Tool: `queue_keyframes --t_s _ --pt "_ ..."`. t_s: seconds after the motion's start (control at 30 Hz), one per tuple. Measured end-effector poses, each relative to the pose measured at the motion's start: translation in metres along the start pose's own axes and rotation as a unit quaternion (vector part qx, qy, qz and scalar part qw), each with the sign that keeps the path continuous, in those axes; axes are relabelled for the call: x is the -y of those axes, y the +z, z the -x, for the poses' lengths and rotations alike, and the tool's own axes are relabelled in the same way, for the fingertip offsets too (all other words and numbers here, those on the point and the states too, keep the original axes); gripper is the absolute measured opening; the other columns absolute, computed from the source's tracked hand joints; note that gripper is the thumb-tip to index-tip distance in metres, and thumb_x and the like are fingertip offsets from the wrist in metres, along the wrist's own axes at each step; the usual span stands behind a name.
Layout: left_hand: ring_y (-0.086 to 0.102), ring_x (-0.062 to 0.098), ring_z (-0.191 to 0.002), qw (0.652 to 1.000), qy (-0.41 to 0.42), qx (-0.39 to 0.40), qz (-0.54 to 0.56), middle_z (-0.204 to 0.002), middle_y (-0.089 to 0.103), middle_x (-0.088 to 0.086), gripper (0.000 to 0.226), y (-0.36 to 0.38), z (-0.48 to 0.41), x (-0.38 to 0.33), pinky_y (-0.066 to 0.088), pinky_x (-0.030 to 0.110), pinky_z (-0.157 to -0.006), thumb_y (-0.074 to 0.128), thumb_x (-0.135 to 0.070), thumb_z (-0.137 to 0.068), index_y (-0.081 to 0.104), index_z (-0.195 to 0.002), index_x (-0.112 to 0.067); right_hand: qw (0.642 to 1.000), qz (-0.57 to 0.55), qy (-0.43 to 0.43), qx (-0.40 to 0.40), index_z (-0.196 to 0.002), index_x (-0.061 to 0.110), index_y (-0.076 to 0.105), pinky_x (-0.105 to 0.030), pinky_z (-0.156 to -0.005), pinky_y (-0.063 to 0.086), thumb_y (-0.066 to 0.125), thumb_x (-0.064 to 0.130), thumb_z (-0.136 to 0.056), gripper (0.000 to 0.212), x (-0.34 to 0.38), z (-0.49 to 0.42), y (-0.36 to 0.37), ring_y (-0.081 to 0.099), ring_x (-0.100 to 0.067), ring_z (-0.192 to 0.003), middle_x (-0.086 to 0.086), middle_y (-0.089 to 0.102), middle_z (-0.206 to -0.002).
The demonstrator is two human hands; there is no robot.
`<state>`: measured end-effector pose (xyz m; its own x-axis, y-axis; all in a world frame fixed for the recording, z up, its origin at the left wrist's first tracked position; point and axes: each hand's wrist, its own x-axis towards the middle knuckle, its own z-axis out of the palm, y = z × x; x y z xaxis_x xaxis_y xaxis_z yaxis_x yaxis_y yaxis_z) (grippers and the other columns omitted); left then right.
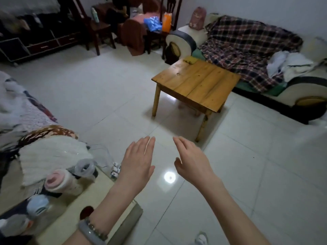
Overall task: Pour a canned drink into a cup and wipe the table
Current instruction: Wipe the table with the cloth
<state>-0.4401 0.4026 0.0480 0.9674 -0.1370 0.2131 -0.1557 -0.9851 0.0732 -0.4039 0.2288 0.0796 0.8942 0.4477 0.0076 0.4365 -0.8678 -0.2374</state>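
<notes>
While our left hand [137, 163] and right hand [192, 160] hover low centre, each grip spread flat and empty, we see no can or cup; on the wooden bench [196, 84] lies a yellow cloth [190, 60] (probably soft, pinchable anywhere).

Partly seen: sofa [265, 55] cut off at right edge; bottles [58, 181] on the glass table [99, 190] at lower left blurred, labels unreadable; shoe [201, 240] cropped at bottom edge; yellow item [190, 60] on wooden table [198, 82] too small to identify.
</notes>
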Motion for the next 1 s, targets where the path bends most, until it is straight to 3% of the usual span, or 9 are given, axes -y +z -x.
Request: queue_keyframes --t_s 0.17,0.3,0.53,1.0 --pt "0.058 0.030 -0.114 0.998 0.057 0.011 0.007 -0.125 0.059 0.015 0.096 0.011 -0.044 -0.091 0.044 0.044 -0.096 0.091 -0.029 -0.048 0.048 -0.129 -0.002 0.998 -0.006 0.064 -0.026 -0.145 0.012 0.027 -0.030 -0.101 0.035 0.049 0.010 -0.088 0.061 -0.086 0.040 -0.026 0.036 -0.024 -0.132 -0.008 0.038 -0.145" --pt "0.057 0.032 -0.115 0.996 0.089 0.016 0.025 -0.126 0.058 0.017 0.097 0.021 -0.078 -0.174 0.045 0.045 -0.096 0.091 -0.026 -0.049 0.046 -0.132 -0.002 0.995 -0.002 0.095 -0.032 -0.148 0.013 0.020 -0.032 -0.106 0.032 0.047 0.012 -0.090 0.064 -0.163 0.072 -0.044 0.029 -0.022 -0.137 -0.008 0.031 -0.150" --pt "0.052 0.032 -0.121 0.992 0.115 0.018 0.050 -0.133 0.053 0.016 0.094 0.039 -0.129 -0.305 0.041 0.045 -0.101 0.088 -0.024 -0.057 0.042 -0.137 -0.002 0.988 0.011 0.143 -0.048 -0.147 0.010 0.022 -0.033 -0.106 0.031 0.047 0.010 -0.088 0.065 -0.282 0.115 -0.077 0.031 -0.025 -0.136 -0.012 0.034 -0.148" --pt "0.060 0.028 -0.112 0.980 0.195 0.013 0.047 -0.123 0.061 0.014 0.100 0.077 -0.236 -0.434 0.046 0.043 -0.094 0.093 -0.030 -0.043 0.049 -0.129 -0.002 0.972 -0.006 0.222 -0.073 -0.148 0.012 0.018 -0.031 -0.111 0.022 0.043 0.011 -0.089 0.064 -0.436 0.120 -0.104 0.023 -0.021 -0.140 -0.008 0.027 -0.152"
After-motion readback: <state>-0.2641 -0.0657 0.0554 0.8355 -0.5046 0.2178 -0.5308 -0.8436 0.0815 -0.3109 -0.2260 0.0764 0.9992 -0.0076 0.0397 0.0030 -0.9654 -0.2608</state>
